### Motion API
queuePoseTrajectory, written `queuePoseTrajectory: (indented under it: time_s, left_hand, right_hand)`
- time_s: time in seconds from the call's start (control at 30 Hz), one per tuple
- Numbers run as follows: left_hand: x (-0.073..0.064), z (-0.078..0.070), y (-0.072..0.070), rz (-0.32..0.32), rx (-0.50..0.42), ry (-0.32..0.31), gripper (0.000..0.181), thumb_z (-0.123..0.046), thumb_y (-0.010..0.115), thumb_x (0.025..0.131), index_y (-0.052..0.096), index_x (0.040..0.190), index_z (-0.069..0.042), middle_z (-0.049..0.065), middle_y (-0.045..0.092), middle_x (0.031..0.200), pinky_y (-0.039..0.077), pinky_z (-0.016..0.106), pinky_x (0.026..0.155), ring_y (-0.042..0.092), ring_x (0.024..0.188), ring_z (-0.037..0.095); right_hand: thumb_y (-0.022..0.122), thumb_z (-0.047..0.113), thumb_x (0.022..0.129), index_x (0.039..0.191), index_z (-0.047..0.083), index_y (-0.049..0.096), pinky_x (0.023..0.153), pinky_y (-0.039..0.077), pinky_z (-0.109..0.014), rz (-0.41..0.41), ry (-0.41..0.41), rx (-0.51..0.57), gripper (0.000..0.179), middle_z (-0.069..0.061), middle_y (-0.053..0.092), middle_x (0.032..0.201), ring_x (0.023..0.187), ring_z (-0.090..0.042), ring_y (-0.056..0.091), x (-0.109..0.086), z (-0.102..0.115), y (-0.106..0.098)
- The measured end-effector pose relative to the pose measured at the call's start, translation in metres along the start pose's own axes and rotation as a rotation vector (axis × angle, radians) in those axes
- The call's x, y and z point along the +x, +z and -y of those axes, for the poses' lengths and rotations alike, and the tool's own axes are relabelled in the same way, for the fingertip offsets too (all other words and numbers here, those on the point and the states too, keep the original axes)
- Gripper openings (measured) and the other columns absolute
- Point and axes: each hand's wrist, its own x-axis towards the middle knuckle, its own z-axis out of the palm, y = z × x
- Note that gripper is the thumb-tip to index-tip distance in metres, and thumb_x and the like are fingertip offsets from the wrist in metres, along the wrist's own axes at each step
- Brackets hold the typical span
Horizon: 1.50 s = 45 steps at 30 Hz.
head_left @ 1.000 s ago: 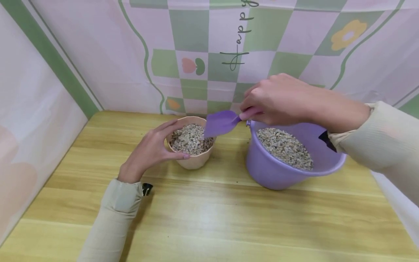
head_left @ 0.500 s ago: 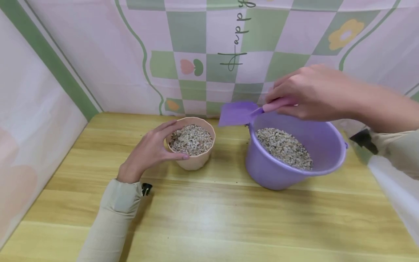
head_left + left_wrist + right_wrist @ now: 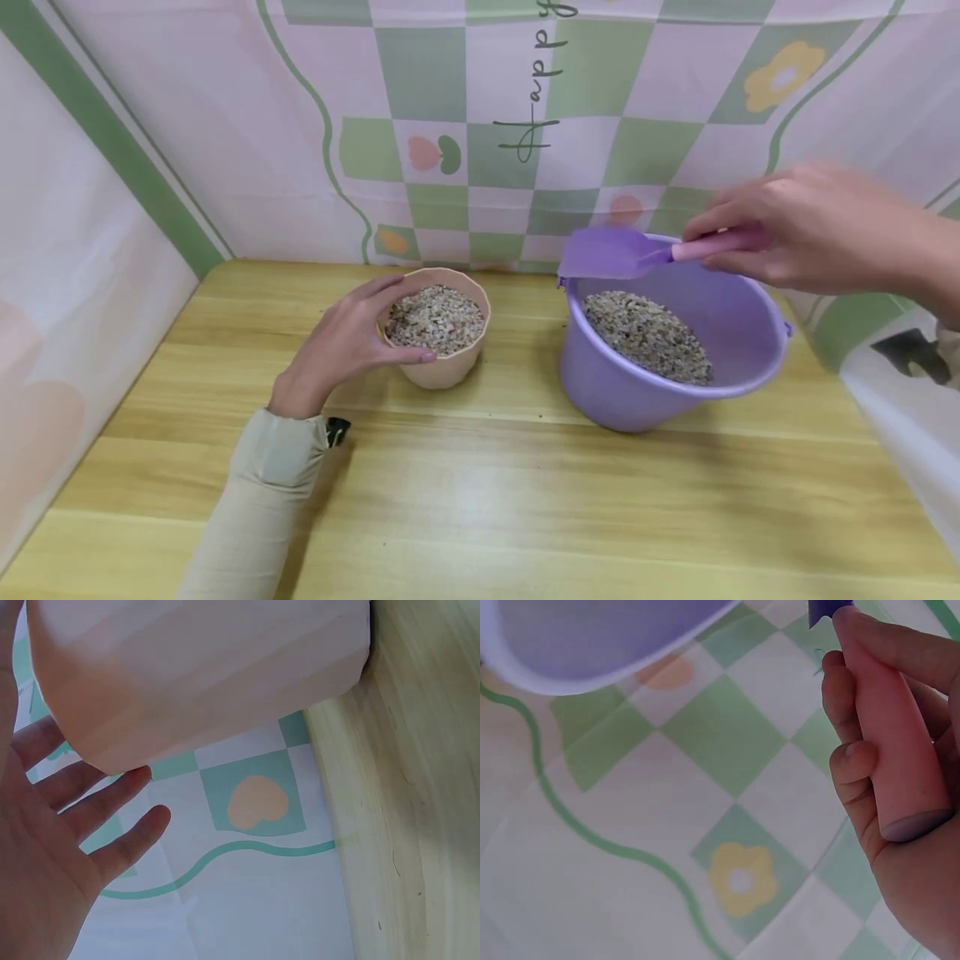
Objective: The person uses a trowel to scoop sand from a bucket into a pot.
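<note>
Purple scoop point(image 3: 603, 252), blade above the far-left rim of a lilac bucket point(image 3: 622, 392), pink handle point(image 3: 720, 242) wrapped by the right grip point(image 3: 813, 227). Bucket stands toward the back-right corner of the surface point(image 3: 465, 500), speckled grains point(image 3: 648, 337) inside. Leftward, near the back edge, peach pot point(image 3: 442, 372) of grains, left grip point(image 3: 341, 350) clasping it.

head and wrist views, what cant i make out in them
Head: floor of the bucket, hidden by the grains in it.
Head: those grains' material, too small.
Head: detail of the right hand, blurred.
Left wrist: part of the pot, cut off by the top edge.
Right wrist: far end of the scoop, cut off by the top edge.
</note>
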Motion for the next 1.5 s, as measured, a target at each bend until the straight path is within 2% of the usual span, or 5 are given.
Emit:
queuePoseTrajectory:
  time_s: [0.5,0.77,0.97,1.2,1.5]
  left_hand:
    - [0.018,-0.025,0.009,-0.087,0.023,0.084,0.069,-0.057,0.080,0.077,0.065,0.132,-0.019,0.012,0.058,0.138,0.038,0.056,0.107,0.052,0.129,0.031]
    - [0.038,-0.051,0.020,-0.131,0.016,0.219,0.038,-0.040,0.073,0.089,0.073,0.113,-0.011,0.008,0.067,0.121,0.050,0.043,0.096,0.063,0.111,0.026]
    - [0.049,-0.077,0.028,-0.087,0.041,0.252,0.043,-0.045,0.066,0.093,0.071,0.121,-0.012,0.009,0.064,0.131,0.054,0.031,0.082,0.069,0.088,0.016]
    - [0.060,-0.106,0.041,-0.026,-0.040,0.280,0.049,-0.046,0.066,0.094,0.065,0.132,-0.015,0.009,0.057,0.140,0.046,0.039,0.106,0.055,0.127,0.024]
    - [0.069,-0.121,0.055,-0.048,-0.069,0.335,0.061,-0.058,0.070,0.087,0.063,0.134,-0.020,0.011,0.049,0.148,0.046,0.042,0.106,0.051,0.132,0.028]
  right_hand:
    - [0.093,0.014,0.058,0.094,0.024,0.078,0.055,0.051,-0.033,0.017,0.111,0.005,0.040,0.009,0.074,0.087,0.065,-0.012,0.066,-0.041,-0.020,0.025]
    - [0.092,0.010,0.063,0.088,0.027,0.077,0.052,0.047,-0.019,0.034,0.105,0.053,0.034,0.020,0.069,0.077,0.061,0.005,0.055,-0.055,-0.025,0.036]
    - [0.091,0.011,0.065,0.089,0.029,0.078,0.056,0.053,-0.022,0.087,0.097,0.039,0.032,0.018,0.072,0.083,0.065,0.002,0.062,-0.058,-0.030,0.039]
    - [0.091,0.020,0.069,0.089,0.034,0.076,0.055,0.051,-0.027,0.221,0.170,-0.007,0.028,0.021,0.069,0.082,0.063,0.002,0.059,-0.059,-0.029,0.039]
    - [0.086,0.031,0.078,0.083,0.035,0.076,0.056,0.053,-0.029,0.332,0.169,-0.012,0.012,0.022,0.067,0.078,0.062,0.000,0.061,-0.053,-0.027,0.032]
